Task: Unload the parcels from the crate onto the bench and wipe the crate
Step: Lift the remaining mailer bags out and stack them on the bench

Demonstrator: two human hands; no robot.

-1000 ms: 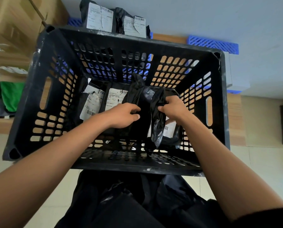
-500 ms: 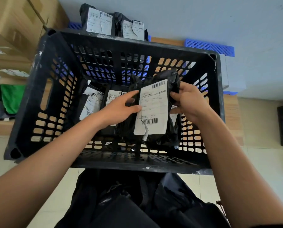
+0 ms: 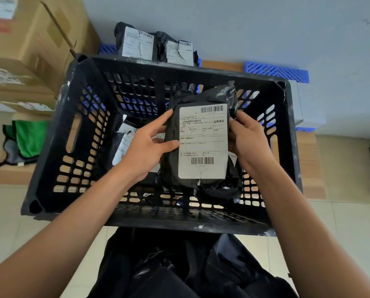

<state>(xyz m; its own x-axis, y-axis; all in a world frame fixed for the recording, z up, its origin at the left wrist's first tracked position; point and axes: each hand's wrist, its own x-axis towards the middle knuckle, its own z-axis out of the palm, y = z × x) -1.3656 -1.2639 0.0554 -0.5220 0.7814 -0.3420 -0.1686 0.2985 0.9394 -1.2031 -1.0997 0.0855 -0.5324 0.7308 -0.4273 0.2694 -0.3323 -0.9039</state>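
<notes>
Head camera: I am holding a black parcel (image 3: pixel 201 143) above the crate (image 3: pixel 50 164), my left hand (image 3: pixel 146 151) and right hand (image 3: pixel 247 138) pinching its side edges; its soft, crinkly, likely light wrapper is probably slippery, so I am gripping the firmer middle

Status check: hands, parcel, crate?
Both hands, left and right, grip labelled black parcel above crate. More parcels inside. Nothing blocking.

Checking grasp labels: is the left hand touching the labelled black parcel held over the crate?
Touching. The head view shows the left hand's thumb and fingers pressed on the parcel's left edge.
</notes>
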